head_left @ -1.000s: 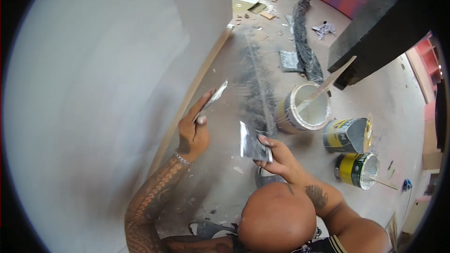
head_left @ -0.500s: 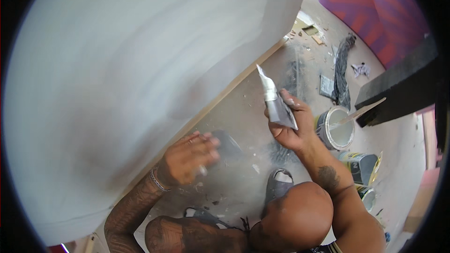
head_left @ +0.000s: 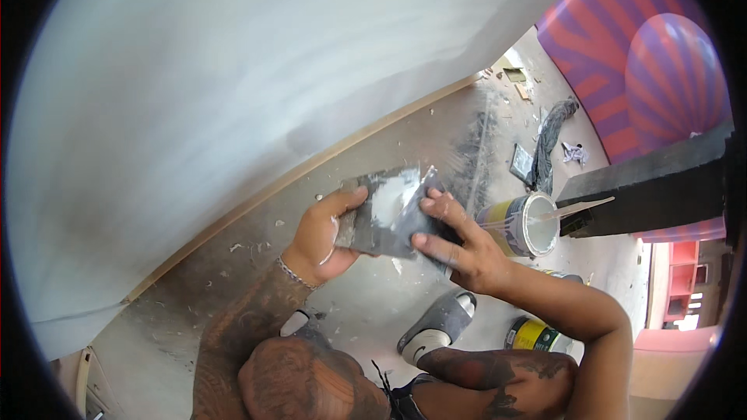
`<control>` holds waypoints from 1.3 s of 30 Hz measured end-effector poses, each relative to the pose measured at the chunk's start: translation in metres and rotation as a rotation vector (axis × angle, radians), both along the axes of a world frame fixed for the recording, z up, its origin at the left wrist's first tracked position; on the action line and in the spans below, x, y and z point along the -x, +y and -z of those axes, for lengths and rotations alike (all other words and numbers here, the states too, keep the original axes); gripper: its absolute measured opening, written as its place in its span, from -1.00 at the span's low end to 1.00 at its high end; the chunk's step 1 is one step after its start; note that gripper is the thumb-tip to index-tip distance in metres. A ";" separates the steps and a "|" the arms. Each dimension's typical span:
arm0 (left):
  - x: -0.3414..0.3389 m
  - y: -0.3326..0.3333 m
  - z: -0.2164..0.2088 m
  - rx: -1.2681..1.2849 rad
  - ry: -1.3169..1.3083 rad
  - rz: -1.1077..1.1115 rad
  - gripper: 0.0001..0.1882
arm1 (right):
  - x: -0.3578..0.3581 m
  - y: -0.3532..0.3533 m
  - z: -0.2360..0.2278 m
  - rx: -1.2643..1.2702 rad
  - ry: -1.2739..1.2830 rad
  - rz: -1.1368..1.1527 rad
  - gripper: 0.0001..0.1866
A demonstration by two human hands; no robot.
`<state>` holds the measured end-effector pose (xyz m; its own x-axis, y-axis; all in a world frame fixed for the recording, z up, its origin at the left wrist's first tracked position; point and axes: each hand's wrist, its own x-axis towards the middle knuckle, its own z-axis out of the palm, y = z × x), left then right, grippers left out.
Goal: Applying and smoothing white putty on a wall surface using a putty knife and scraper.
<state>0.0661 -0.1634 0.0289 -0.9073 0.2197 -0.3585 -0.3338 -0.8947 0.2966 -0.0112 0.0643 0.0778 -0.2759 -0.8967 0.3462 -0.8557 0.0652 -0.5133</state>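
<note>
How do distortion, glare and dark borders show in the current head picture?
Head view: the tan strip along the base of the wall bows; black vignetting rounds the picture; a pale highlight sits on the rounded striped shape; the white paste stands out brightly.

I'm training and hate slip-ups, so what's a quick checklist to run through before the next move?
1. Left grip on the wide scraper: ok, clamped at its left edge.
2. Right grip on the second scraper: ok, clamped at its right side.
3. White paste on the wide scraper: ok, a patch lies on its face.
4. Bucket open: ok, a flat stick sticks out of it.
5. Floor free of scraps: not ok, bits lie near the slide sandal.
6. Wall smooth: cannot tell, its surface detail is too faint.
</note>
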 end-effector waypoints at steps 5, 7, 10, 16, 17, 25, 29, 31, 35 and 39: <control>-0.015 -0.026 0.020 0.136 0.009 0.062 -0.58 | 0.021 0.026 0.012 -0.405 0.179 0.017 -0.30; -0.016 -0.035 0.013 0.236 -0.079 -0.002 -0.61 | 0.033 0.036 0.008 -0.350 0.188 0.032 -0.30; -0.018 -0.055 0.028 0.343 -0.005 0.054 -0.65 | 0.039 0.016 -0.010 -0.272 0.222 0.010 -0.33; -0.011 -0.060 0.013 0.457 -0.055 0.084 -0.70 | 0.031 -0.038 0.001 -0.169 0.323 -0.271 -0.45; -0.011 -0.063 0.014 0.469 -0.057 0.099 -0.70 | 0.030 -0.044 0.008 -0.158 0.270 -0.285 -0.48; -0.030 -0.074 -0.003 0.535 -0.134 -0.244 -0.65 | 0.147 0.001 0.125 0.119 -0.443 0.589 -0.47; -0.070 -0.074 0.038 0.621 -0.231 -0.206 -0.63 | 0.222 -0.031 0.132 0.679 -0.646 0.913 -0.49; -0.080 -0.069 0.048 0.662 -0.342 -0.326 -0.66 | 0.238 -0.054 0.119 0.786 -0.641 0.992 -0.47; -0.073 -0.052 0.035 0.702 -0.342 -0.214 -0.66 | 0.273 -0.074 0.136 0.920 -0.250 1.105 -0.47; -0.078 -0.060 0.035 0.669 -0.367 -0.270 -0.66 | 0.216 -0.125 0.138 1.006 -0.249 1.094 -0.39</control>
<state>0.1445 -0.2230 -0.0057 -0.6971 -0.3565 -0.6220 -0.3119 -0.6304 0.7109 -0.2276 -0.0606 -0.0600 -0.7750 0.3611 0.5186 -0.5058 0.1375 -0.8516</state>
